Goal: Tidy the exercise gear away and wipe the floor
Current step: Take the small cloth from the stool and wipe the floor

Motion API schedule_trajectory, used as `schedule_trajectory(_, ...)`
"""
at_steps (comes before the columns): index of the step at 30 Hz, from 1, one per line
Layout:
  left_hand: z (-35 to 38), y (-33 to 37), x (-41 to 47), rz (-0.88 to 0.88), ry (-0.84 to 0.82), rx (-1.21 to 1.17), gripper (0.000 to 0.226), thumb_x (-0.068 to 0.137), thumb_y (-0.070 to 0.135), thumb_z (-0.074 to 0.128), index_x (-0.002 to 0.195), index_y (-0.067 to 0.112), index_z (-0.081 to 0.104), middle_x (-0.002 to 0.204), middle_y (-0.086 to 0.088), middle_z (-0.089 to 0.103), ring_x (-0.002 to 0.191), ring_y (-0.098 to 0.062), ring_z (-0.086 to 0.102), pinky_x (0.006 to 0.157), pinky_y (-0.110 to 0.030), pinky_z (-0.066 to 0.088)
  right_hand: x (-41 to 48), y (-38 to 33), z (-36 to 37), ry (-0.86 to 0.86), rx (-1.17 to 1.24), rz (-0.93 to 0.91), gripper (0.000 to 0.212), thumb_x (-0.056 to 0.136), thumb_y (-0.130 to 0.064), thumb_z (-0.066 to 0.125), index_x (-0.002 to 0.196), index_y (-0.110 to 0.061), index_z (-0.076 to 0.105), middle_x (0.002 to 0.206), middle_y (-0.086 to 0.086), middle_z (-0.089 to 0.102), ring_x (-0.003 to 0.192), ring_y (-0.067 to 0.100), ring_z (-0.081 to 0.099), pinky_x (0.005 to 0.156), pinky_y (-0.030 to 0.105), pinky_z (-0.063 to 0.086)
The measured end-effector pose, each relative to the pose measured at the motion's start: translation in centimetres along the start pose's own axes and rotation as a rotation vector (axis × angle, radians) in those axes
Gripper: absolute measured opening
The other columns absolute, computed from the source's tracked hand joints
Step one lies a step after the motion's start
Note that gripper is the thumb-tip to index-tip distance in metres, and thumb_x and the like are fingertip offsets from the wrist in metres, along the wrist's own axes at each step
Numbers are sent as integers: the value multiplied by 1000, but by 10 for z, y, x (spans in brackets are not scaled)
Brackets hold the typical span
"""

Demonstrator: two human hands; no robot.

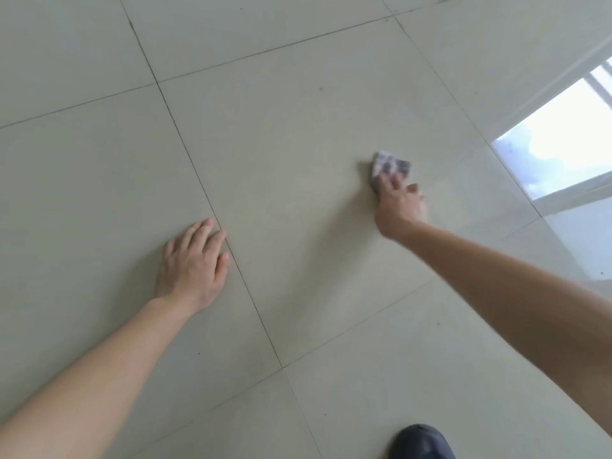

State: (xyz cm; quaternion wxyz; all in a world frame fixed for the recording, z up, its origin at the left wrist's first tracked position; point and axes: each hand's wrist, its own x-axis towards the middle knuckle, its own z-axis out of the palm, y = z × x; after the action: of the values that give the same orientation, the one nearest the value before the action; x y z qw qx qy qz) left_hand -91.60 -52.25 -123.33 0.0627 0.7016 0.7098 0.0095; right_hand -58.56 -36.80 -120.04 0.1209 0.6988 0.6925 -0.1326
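A small grey-and-white checked cloth (390, 164) lies on the pale tiled floor (298, 127), right of centre. My right hand (400, 207) presses down on its near edge with the fingers spread over it; hand and cloth are blurred. My left hand (193, 263) rests flat on the floor at the left, palm down, fingers apart, beside a dark grout line. It holds nothing. No exercise gear is in view.
A bright window reflection (563, 144) shines on the glossy tiles at the right. The dark toe of a shoe (420, 442) shows at the bottom edge. Grout lines cross the floor in a grid.
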Motion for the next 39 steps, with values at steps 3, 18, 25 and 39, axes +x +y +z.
schedule_trajectory(3, 4, 10, 5, -62, 108, -46, 37, 86, 30, 47, 106, 9, 68, 127, -15, 63, 118, -34, 57, 88, -46, 43, -53, -39, 27, 9, -31, -362, 75, 88, -8, 41, 155, -29, 16, 163, 6, 12, 129, 36, 32, 105, 45, 31)
schedule_trajectory(18, 22, 6, -5, -39, 219, -132, 39, 94, 28, 43, 122, 8, 62, 139, -16, 53, 129, -35, 46, 100, -49, 35, -13, 111, 3, 35, 66, 258, 64, 89, -10, 40, 149, -26, 29, 155, 4, 31, 124, 39, 36, 102, 48, 38)
schedule_trajectory(25, 16, 1, -67, -180, 169, -159, 40, 94, 20, 40, 127, 6, 56, 147, -23, 40, 130, -41, 39, 103, -54, 31, -127, -51, 64, 114, 24, -501, 63, 87, -9, 52, 148, -22, 40, 157, 8, 33, 120, 36, 40, 92, 44, 40)
schedule_trajectory(39, -289, 10, -145, -216, -10, -284, 39, 90, 24, 39, 112, 7, 66, 118, -10, 66, 85, -34, 68, 74, -41, 52, -252, -116, -197, 18, 175, -449, 41, 88, -7, 53, 127, -19, 60, 126, 1, 64, 101, 33, 59, 69, 36, 42)
